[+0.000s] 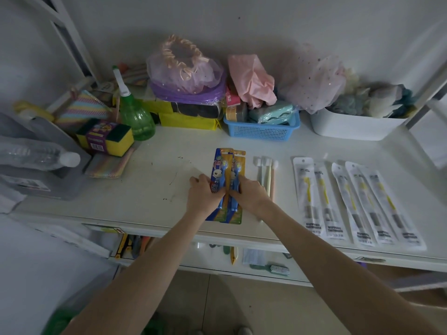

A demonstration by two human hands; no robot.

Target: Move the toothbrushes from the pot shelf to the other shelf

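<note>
Near the frame's centre your left hand (202, 194) and right hand (250, 193) press flat, fingers spread, gripping nothing, on two carded toothbrushes (226, 184) lying on the shelf (154, 180), likely squaring them beside the wrapped toothbrushes (355, 201) at right, baskets behind.
</note>
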